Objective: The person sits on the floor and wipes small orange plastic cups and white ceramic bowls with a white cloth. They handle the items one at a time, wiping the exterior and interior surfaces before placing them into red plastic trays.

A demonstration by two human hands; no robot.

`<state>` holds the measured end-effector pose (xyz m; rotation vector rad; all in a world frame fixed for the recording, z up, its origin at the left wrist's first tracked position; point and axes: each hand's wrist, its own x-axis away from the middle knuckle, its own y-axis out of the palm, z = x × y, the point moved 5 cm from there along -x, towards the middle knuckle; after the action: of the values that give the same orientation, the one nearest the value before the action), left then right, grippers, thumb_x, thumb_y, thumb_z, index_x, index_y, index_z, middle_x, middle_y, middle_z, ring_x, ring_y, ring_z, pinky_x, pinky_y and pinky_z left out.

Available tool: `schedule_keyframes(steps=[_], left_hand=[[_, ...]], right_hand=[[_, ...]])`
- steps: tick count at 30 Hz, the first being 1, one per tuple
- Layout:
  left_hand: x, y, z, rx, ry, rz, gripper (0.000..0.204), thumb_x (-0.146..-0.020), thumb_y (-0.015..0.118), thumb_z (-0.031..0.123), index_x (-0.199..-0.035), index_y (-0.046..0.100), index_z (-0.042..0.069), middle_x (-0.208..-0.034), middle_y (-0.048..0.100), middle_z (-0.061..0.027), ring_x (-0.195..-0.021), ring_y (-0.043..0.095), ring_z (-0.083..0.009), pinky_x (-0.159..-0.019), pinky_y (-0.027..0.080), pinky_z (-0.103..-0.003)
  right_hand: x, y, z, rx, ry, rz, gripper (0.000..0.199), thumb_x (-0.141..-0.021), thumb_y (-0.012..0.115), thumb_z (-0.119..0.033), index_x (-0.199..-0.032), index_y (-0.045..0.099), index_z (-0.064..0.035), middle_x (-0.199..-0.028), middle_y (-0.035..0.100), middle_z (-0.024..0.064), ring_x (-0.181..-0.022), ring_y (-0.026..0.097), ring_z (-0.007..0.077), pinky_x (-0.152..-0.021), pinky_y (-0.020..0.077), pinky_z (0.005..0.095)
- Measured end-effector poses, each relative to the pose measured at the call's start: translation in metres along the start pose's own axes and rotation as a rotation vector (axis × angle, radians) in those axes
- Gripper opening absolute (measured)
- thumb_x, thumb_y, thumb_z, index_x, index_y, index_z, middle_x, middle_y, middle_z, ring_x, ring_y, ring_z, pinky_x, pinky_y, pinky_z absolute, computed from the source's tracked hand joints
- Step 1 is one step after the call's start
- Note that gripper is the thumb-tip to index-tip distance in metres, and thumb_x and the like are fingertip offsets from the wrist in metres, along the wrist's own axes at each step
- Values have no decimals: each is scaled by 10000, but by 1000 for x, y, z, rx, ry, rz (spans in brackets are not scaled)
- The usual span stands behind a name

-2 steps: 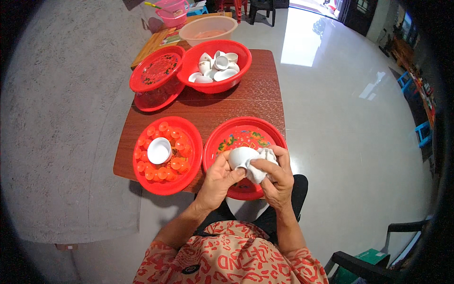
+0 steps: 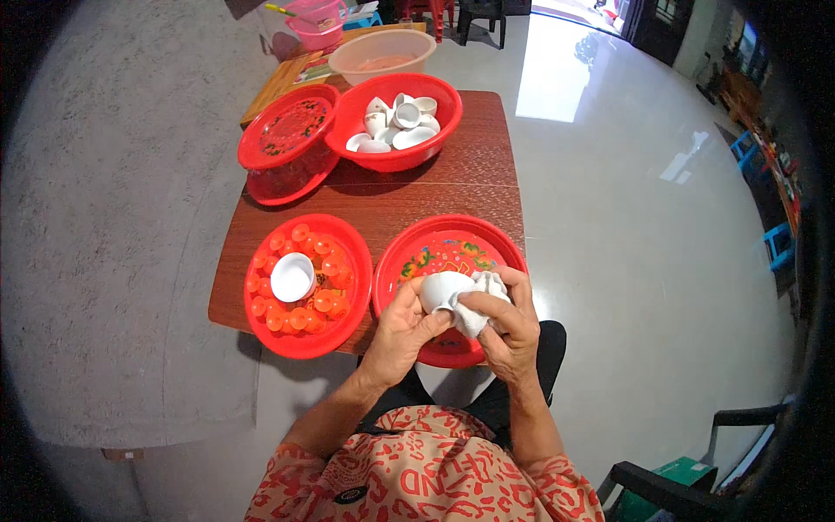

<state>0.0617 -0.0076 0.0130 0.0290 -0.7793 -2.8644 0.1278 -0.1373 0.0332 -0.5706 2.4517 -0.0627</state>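
My left hand grips a small white cup, tilted on its side, with thumb and fingers around it. Pressed against the cup is a white cloth, bunched in my closed right hand. Both hands are above the near part of a red tray with a printed flower pattern. Left of it, a second round red tray bears a ring of small translucent orange cups and a white cup standing among them. The cloth and fingers hide part of the held cup.
At the far side of the brown wooden table, a red basin holds several white cups. Beside it, one red tray leans over another. Behind stands a pale translucent basin. A black-armed chair is at lower right.
The cloth has shifted very slightly against the cup in my right hand. Everything else looks the same.
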Motion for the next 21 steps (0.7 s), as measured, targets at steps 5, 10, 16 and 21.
schedule_keyframes(steps=[5,10,16,21], left_hand=[[3,0,3,-120,4,-20,451,-894,557,28,-1292,346,7,-1179,516,-81,-1087,520,-147,-945,434,-302],[3,-1,-2,-193,18,-57,485,-893,546,31,-1323,322,3,-1172,528,-91,-1103,513,-151,-914,461,-301],[-6,-2,2,66,15,-112,444,-902,538,47,-1305,363,-10,-1177,534,-78,-1110,509,-142,-953,411,-288],[-10,-2,-6,61,-4,-59,468,-894,556,65,-1317,370,-8,-1211,519,-81,-1098,507,-142,-950,410,-282]], right_hand=[[-15,-2,-8,40,-12,-110,374,-629,571,28,-974,681,-67,-1062,499,151,-979,541,280,-860,438,350],[-17,-1,1,-120,143,-41,292,-721,547,9,-992,651,-30,-998,563,122,-957,554,237,-847,435,333],[20,1,43,-717,573,353,245,-883,514,-59,-1108,589,5,-948,642,81,-763,609,138,-654,507,248],[31,13,25,-518,528,113,262,-861,593,-48,-1111,573,27,-917,598,48,-684,567,68,-566,476,194]])
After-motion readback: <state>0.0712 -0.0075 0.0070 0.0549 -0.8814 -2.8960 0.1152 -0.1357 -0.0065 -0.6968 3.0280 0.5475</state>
